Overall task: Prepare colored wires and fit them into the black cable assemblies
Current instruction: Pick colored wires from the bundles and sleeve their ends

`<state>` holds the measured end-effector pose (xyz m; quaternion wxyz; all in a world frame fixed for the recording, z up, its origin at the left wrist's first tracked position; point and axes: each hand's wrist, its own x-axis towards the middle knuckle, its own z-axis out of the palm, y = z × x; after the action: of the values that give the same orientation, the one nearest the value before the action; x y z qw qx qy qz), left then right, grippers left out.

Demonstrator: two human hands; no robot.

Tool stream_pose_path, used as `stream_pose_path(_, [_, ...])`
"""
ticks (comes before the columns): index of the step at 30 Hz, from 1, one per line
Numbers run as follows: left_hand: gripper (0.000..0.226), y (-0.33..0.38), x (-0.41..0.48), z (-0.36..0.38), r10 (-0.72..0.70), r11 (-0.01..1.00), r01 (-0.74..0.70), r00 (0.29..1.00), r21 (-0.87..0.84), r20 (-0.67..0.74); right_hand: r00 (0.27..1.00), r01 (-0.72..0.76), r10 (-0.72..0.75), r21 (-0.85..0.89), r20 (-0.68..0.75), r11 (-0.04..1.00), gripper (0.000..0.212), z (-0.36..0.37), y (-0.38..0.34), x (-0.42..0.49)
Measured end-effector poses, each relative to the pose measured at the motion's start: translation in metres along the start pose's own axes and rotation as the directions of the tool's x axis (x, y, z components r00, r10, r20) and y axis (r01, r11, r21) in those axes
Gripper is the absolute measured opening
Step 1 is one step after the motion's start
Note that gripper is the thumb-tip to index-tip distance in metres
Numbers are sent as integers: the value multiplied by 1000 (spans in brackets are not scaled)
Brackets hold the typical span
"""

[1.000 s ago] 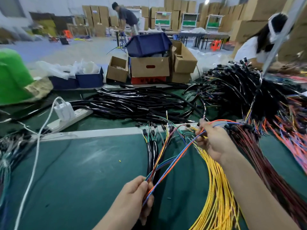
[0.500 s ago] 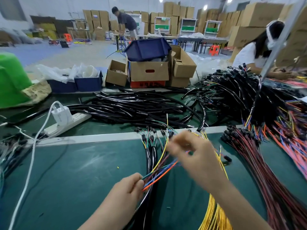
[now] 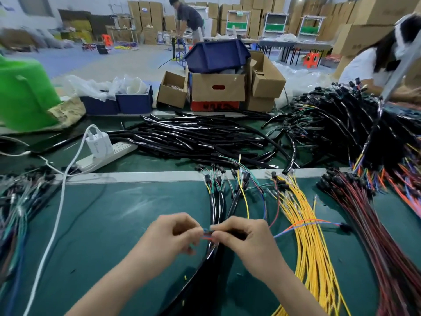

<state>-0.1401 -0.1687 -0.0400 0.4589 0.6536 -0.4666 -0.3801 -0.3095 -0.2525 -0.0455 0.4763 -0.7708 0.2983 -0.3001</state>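
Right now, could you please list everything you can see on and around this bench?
orange and blue wires: a few, orange and blue, near centre, trailing right
black cable assemblies: several, black, centre of the green mat
yellow wires: one bundle, yellow, right of the assemblies
red wires: one bundle, dark red, far right
black tubing: one pile, black, behind the mat
power strip: one, white, left of the tubing
cardboard boxes: several, brown, behind the tubing
bin: one, dark blue, atop the middle box
green container: one, green, far left
left hand: one, pinching the orange and blue wires
right hand: one, pinching the same wires
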Motion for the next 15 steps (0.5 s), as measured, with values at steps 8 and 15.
stream_pose_path(8, [25,-13,-7,11,-350,504,209,936,-838,23,985,20,-4,90,-171,996,20,6,7,-6])
stream_pose_path(15, [40,-7,-11,14,-383,295,312,905,-903,187,983,44,-24,103,-182,994,20,6,10,-7])
